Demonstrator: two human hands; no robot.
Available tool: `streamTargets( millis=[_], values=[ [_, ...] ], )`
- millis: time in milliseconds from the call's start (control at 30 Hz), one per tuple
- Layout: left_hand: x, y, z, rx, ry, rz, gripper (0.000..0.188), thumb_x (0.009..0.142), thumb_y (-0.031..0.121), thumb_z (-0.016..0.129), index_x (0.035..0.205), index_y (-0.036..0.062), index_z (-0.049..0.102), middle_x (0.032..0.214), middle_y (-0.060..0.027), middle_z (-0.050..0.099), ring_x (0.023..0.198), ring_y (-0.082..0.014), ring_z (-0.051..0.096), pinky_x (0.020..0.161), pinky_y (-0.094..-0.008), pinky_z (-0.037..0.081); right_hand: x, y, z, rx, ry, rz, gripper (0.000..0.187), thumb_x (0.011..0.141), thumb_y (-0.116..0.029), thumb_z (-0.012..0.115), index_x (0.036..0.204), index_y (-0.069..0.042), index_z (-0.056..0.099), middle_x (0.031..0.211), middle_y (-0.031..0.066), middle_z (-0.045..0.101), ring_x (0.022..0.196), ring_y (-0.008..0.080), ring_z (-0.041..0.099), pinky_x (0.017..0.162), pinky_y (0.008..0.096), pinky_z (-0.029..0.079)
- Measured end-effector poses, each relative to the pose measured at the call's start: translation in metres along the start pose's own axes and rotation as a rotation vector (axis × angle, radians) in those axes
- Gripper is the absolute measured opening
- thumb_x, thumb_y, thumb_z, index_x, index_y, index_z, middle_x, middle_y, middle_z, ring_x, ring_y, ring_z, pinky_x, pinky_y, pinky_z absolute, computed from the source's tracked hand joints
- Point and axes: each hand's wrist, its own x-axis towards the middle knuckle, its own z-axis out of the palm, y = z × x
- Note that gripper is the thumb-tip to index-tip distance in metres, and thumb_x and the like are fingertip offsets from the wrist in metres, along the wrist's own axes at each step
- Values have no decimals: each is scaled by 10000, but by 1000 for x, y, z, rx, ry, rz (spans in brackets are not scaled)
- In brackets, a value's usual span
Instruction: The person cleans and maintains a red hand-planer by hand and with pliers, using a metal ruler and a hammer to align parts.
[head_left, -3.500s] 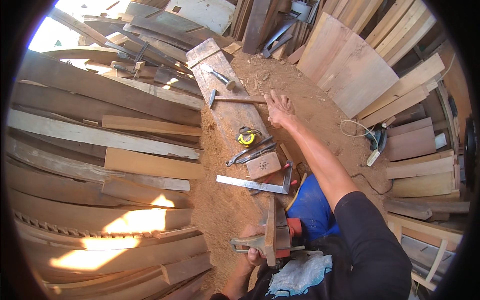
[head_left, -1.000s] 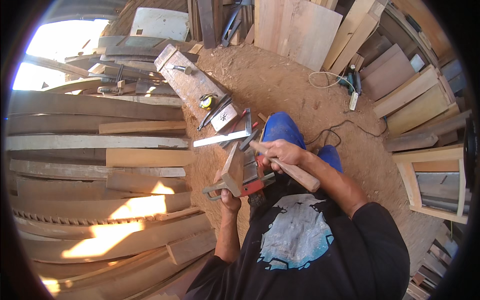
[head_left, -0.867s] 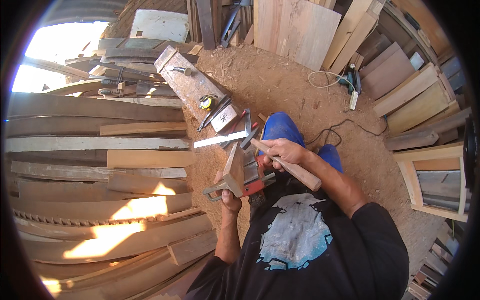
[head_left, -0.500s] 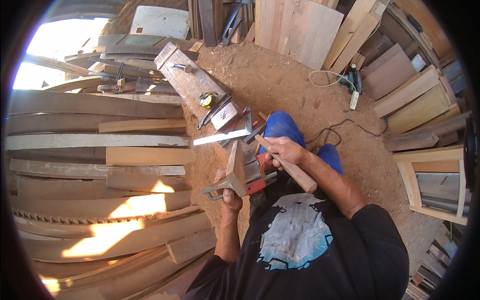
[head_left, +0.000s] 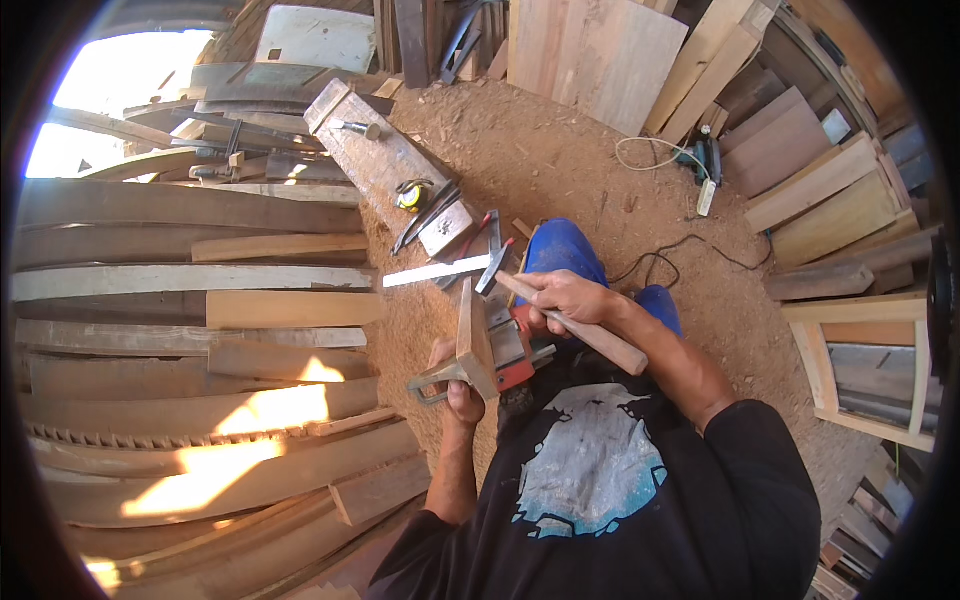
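My right hand (head_left: pixel 570 303) is closed around the wooden handle of a hammer (head_left: pixel 610 348), gripping it near the head. The dark hammer head lies over the end of a metal try square (head_left: pixel 440 270), close to the top of a wooden block. My left hand (head_left: pixel 460 400) holds that wooden block (head_left: pixel 477 345) upright from below and the side. A looped, handle-like piece (head_left: pixel 430 382) sticks out left of the block by my left hand; its kind is unclear. Just right of the block is a red and grey tool (head_left: pixel 515 372), partly hidden by my arm and the block.
Beyond the square, a worn plank (head_left: pixel 375 155) bears a second hammer-like tool (head_left: pixel 360 129) and a yellow tape measure (head_left: pixel 412 196). Stacked boards (head_left: pixel 290 311) fill the left side. A green power tool (head_left: pixel 705 158) and its black cord (head_left: pixel 655 258) lie on the dirt floor at right.
The hammer in my right hand has shifted slightly, its head dropping toward the block and its handle end moving a little right. My left hand keeps the block in nearly the same place.
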Motion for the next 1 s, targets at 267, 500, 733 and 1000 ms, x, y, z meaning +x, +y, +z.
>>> streamTargets(
  millis=[267, 500, 733, 1000],
  values=[
    [-1, -10, -14, 290, -61, 153, 691, 950, 604, 488, 1095, -57, 625, 957, -124, 553, 898, -242, 547, 771, -403, 430, -67, -14, 7, -749, 436, -556, 546, 952, -140, 579, 1475, -16, 486, 914, 83, 642, 798, 167, 616, 756, 353, 521],
    [6, -7, -9, 22, -35, -85, 690, 975, 572, 473, 1220, -61, 592, 1084, -142, 612, 1005, -250, 589, 861, -415, 474, -105, -10, 19, -575, 572, -517, 296, 1037, -233, 611, 1230, -11, 581, 795, 142, 578, 710, 236, 571, 720, 388, 483],
    [24, -34, -20, -141, 60, -121, 657, 1024, 537, 364, 1357, 4, 554, 1268, -151, 657, 1139, -297, 667, 978, -451, 547, -99, 17, 25, -632, 526, -601, 377, 1062, -396, 615, 999, -29, 562, 696, 131, 479, 602, 225, 478, 579, 399, 414],
    [32, -13, -11, -254, 115, -193, 618, 1009, 482, 384, 1328, -8, 582, 1238, -130, 660, 1133, -255, 635, 991, -414, 498, -76, 14, 27, -746, 466, -586, 385, 1055, -384, 623, 954, -22, 542, 706, 220, 516, 621, 386, 501, 594, 442, 438]
  ],
)
